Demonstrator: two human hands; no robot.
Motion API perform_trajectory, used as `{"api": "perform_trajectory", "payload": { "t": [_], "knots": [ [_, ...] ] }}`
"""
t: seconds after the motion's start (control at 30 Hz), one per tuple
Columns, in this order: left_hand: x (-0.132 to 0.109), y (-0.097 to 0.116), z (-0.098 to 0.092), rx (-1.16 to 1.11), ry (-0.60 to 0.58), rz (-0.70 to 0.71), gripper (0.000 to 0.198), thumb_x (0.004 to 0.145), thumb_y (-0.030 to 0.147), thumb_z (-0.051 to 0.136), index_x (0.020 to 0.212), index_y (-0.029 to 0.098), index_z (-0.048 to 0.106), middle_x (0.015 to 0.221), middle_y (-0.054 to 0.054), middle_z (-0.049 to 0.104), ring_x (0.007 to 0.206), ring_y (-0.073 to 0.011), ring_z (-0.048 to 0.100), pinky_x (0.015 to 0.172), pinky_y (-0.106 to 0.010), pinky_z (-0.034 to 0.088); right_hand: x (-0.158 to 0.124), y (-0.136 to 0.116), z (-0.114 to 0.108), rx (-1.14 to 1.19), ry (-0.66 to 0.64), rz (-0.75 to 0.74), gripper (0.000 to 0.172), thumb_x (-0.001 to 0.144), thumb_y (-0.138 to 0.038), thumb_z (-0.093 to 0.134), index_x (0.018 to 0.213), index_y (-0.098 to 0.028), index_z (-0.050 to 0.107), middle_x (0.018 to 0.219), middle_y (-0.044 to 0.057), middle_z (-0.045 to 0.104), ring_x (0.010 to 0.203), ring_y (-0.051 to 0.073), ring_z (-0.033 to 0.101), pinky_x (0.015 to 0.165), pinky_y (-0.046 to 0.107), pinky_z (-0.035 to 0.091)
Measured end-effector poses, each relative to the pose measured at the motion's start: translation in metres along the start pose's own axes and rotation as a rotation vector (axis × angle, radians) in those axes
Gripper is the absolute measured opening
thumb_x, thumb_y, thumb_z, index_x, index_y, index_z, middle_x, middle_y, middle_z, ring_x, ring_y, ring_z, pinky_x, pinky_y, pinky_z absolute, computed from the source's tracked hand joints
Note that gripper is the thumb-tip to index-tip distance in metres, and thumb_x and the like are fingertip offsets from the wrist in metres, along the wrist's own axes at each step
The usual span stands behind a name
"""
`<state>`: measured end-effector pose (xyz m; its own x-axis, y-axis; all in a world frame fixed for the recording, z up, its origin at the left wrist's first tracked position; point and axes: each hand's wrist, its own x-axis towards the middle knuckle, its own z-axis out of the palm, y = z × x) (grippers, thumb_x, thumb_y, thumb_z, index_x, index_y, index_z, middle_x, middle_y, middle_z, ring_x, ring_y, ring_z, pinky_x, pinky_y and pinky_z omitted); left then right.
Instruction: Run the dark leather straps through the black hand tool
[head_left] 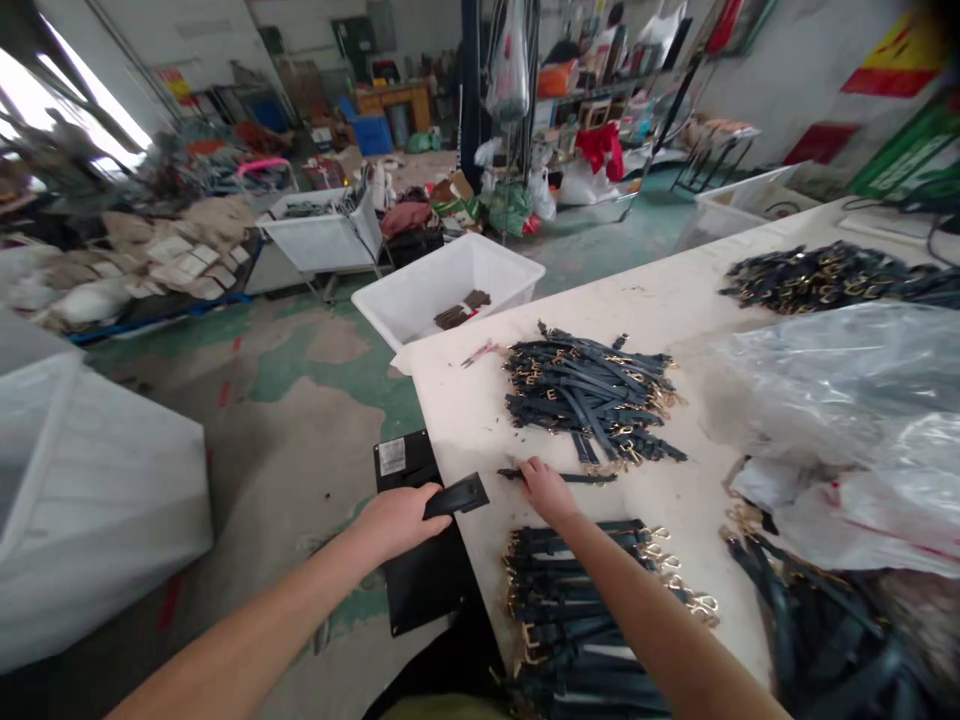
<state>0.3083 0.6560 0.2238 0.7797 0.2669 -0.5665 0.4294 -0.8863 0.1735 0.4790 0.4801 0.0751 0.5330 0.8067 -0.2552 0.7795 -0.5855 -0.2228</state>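
Plainly, left fingers [433, 491] clasping a black object [459, 495], right fingers [534, 466] pinching a dark strap [589, 479]

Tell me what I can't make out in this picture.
In the head view:
Black object: one end hidden by the left hand.
Single strap: partly covered by the right hand.
Lined-up straps: cut off by the bottom edge.
White label: print too small.

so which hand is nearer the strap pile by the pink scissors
Right. The right hand is on a strap just this side of the pile; the left hand is farther off, left of the table, holding a black tool.
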Motion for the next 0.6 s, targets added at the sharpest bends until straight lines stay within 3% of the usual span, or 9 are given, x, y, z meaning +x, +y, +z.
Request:
{"api": "perform_trajectory", "payload": {
  "t": [0.13, 0.4, 0.6],
  "knots": [
    [0.003, 0.002, -0.001, 0.044, -0.013, -0.006, 0.048, 0.07, 0.059, 0.036, 0.102, 0.027, 0.053, 0.088, -0.004, 0.063, 0.077, -0.0212, 0.058, 0.06, -0.027, 0.041, -0.004, 0.001, 0.003, 0.16, 0.017, -0.068, 0.034, 0.079, -0.03, 0.042, 0.111, -0.023, 0.048, 0.103, 0.006, 0.046, 0.087, 0.015, 0.048, 0.075, 0.023, 0.034],
    [0.059, 0.05, -0.005, 0.134, 0.025, 0.084, 0.044, 0.069, 0.056, 0.039, 0.097, 0.027, 0.056, 0.085, -0.004, 0.064, 0.077, -0.0219, 0.059, 0.06, -0.028, 0.043, 0.003, 0.02, 0.013, 0.295, 0.052, 0.068, 0.024, 0.073, -0.022, 0.046, 0.094, -0.021, 0.058, 0.095, 0.004, 0.05, 0.082, 0.012, 0.05, 0.073, 0.021, 0.033],
    [0.069, 0.064, -0.011, 0.245, 0.019, 0.081, 0.043, 0.068, 0.056, 0.041, 0.095, 0.027, 0.057, 0.084, -0.003, 0.064, 0.076, -0.02, 0.059, 0.061, -0.026, 0.044, 0.002, 0.027, 0.016, 0.343, 0.113, 0.075, 0.021, 0.075, -0.021, 0.043, 0.09, -0.019, 0.058, 0.091, 0.004, 0.052, 0.081, 0.012, 0.05, 0.073, 0.021, 0.033]
  ]
}}
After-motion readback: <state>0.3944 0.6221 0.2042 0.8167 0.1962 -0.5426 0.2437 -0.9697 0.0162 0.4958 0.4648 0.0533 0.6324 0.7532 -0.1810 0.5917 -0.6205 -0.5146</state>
